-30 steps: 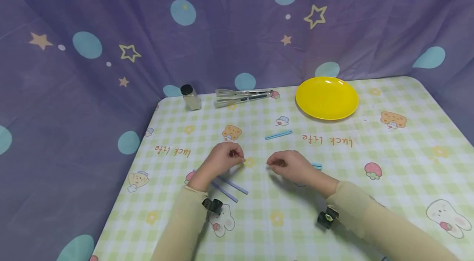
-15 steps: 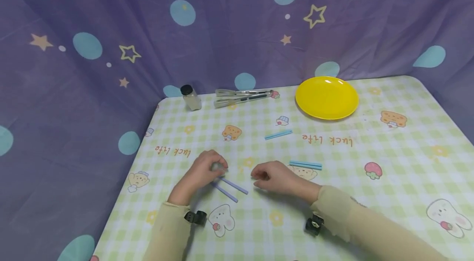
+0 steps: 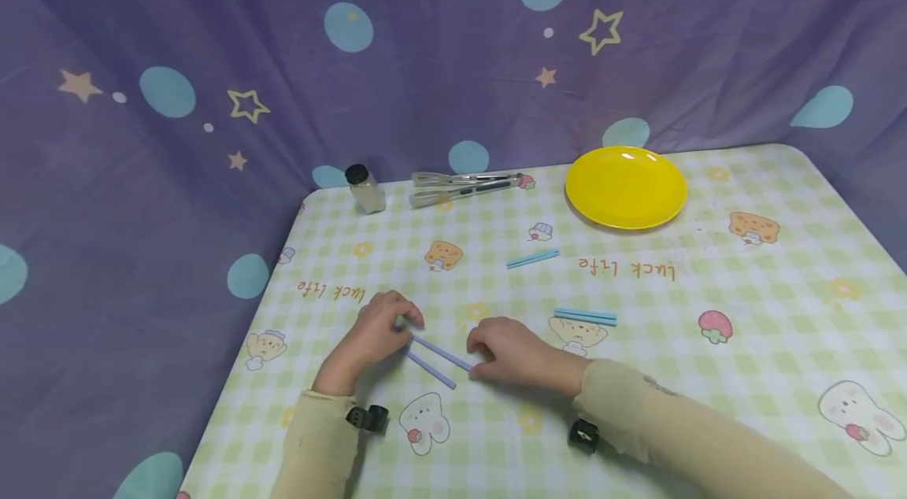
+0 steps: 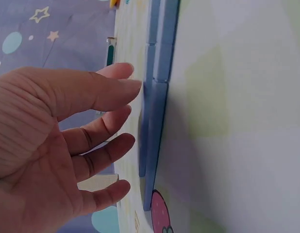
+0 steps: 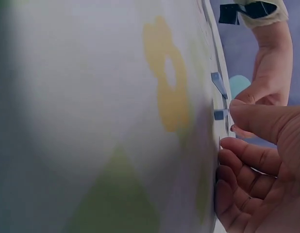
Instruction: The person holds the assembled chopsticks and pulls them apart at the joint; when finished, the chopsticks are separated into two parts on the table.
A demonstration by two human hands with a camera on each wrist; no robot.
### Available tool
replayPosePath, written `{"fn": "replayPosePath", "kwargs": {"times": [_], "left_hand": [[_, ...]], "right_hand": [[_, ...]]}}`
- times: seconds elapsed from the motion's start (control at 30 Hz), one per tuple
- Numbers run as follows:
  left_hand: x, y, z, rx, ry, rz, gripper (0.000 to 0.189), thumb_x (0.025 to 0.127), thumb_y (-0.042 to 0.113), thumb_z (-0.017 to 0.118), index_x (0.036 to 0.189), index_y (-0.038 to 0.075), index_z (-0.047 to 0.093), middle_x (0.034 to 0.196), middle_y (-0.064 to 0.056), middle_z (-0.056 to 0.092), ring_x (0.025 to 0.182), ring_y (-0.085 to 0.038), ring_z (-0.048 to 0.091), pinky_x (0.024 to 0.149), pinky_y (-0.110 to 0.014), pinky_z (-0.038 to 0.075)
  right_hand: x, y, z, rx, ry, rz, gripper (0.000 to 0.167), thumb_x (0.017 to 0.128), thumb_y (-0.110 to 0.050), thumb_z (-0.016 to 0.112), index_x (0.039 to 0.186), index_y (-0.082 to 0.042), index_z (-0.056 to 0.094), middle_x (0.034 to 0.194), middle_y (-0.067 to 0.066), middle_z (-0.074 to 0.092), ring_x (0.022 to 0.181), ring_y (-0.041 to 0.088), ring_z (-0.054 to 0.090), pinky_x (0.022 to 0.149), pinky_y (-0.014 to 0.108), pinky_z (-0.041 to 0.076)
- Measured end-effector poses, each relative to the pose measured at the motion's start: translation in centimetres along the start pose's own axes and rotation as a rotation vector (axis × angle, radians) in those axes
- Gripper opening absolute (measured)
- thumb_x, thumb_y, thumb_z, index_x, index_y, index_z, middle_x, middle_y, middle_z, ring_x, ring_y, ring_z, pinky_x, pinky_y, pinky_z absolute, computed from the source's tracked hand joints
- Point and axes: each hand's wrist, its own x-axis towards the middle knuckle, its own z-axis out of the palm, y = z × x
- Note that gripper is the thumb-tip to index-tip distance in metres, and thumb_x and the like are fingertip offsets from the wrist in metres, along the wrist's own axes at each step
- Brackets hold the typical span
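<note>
Head view: two slim lavender-blue chopsticks (image 3: pixel 442 354) lie side by side on the green-and-white checked bench (image 3: pixel 496 436), running from the left hand (image 3: pixel 375 330) toward 4 o'clock. Right hand (image 3: pixel 513 349) is at their 4 o'clock ends, thumb near one tip.

Left wrist view adds what the head view hides: left fingers spread apart, thumb tip just beside the sticks, cross seams on the shafts. Contact: can't tell. Right wrist view adds the squared stick ends close to the right thumb, with thumb and fingers apart; contact there can't be told either.

Pose: left hand points to 1 o'clock, palm side hidden from the head camera, fingers bent loosely; right forearm comes in toward 10 o'clock, hand low, fingers bent.

From the right hand: short light-blue sticks (image 3: pixel 585 314) at 2 o'clock, a second light-blue pair (image 3: pixel 531 256) near 12, round yellow plate (image 3: pixel 627 192) at 1. From the left hand: black-lidded clear jar (image 3: pixel 369 196) at 12, metal tongs (image 3: pixel 494 185) at 1.
</note>
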Motion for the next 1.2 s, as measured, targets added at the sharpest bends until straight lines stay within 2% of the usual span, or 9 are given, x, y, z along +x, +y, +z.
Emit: {"fn": "replayPosePath", "kwargs": {"times": [0.2,0.4,0.53,0.8,1.03,1.2], "left_hand": [[0.2,-0.2,0.3,0.023,-0.022,-0.016,0.017,0.075,0.007,0.08,0.082,0.018,0.069,0.092,0.002,0.055,0.098,-0.025,0.049,0.089,-0.05,0.035],[0.2,-0.1,0.3,0.032,-0.027,-0.007,0.017,0.074,0.006,0.079,0.079,0.018,0.069,0.09,0.002,0.055,0.098,-0.026,0.048,0.088,-0.049,0.035],[0.1,0.0,0.3,0.032,-0.031,0.006,0.015,0.075,0.006,0.079,0.079,0.018,0.069,0.092,0.002,0.055,0.099,-0.027,0.048,0.088,-0.049,0.035],[-0.2,0.0,0.4,0.009,-0.043,-0.013,0.009,0.079,0.012,0.08,0.08,0.02,0.074,0.097,0.001,0.055,0.1,-0.026,0.046,0.089,-0.048,0.035],[-0.1,0.2,0.5,0.02,-0.023,0.038,0.01,0.077,0.015,0.082,0.079,0.02,0.074,0.1,-0.001,0.058,0.101,-0.027,0.049,0.09,-0.049,0.037],[0.4,1.2,0.6,0.007,-0.006,0.075,0.011,0.079,0.012,0.08,0.077,0.018,0.071,0.093,0.003,0.064,0.098,-0.025,0.055,0.089,-0.046,0.042]], "right_hand": [[0.4,-0.4,0.4,-0.049,-0.012,0.031,0.023,0.079,-0.027,0.081,0.092,-0.015,0.066,0.076,-0.009,0.048,0.069,0.009,0.045,0.069,0.027,0.04],[0.7,-0.6,0.8,-0.117,-0.014,0.041,0.017,0.082,-0.024,0.078,0.086,-0.017,0.063,0.075,-0.01,0.048,0.07,0.009,0.045,0.066,0.026,0.04],[0.6,-0.7,0.9,-0.136,0.025,0.024,0.011,0.084,-0.016,0.073,0.082,-0.017,0.062,0.073,-0.009,0.051,0.069,0.01,0.047,0.066,0.026,0.042],[0.3,-1.1,1.1,-0.185,0.132,0.013,0.013,0.084,-0.005,0.067,0.076,-0.011,0.058,0.068,-0.002,0.053,0.064,0.015,0.051,0.065,0.031,0.045],[-0.1,-1.2,0.2,-0.131,0.134,0.092,0.013,0.089,-0.005,0.065,0.08,-0.009,0.056,0.069,-0.001,0.05,0.064,0.016,0.049,0.063,0.031,0.043],[-0.5,-0.4,-0.6,-0.104,0.174,0.087,0.013,0.09,-0.006,0.066,0.082,-0.009,0.057,0.071,-0.003,0.052,0.066,0.014,0.051,0.064,0.032,0.045]]}}
